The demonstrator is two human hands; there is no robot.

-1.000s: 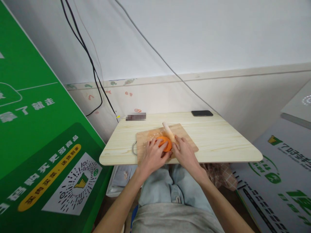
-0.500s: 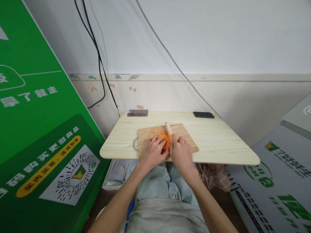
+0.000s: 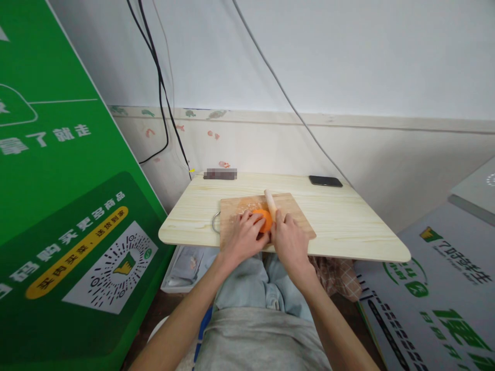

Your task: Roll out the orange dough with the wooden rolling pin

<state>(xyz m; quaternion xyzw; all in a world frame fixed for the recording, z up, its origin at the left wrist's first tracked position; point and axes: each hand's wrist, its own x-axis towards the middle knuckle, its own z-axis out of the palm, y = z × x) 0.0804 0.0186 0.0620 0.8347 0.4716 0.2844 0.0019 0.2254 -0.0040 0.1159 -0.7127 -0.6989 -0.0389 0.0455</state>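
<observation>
A wooden cutting board [image 3: 297, 216] with a metal handle lies on a light wooden table [image 3: 348, 226]. On it sits a flat orange disc [image 3: 265, 218], like dough. My left hand [image 3: 245, 237] rests on the disc's left edge with its fingers curled over it. My right hand [image 3: 286, 241] is wrapped round the near end of a small wooden rolling pin [image 3: 269, 202], which lies across the disc's right side and points away from me. Pale crumbs are scattered on the board behind the disc.
A black phone [image 3: 325, 181] lies at the table's far right edge, and a dark flat object [image 3: 219, 174] at the far left. A big green sign [image 3: 58, 206] leans at the left. Cables [image 3: 162, 103] hang down the wall. Printed boards lie at the right.
The rolling pin and my right hand have shifted left over the orange disc, now covering more of it. My head has moved, so the table sits a little higher in view.
</observation>
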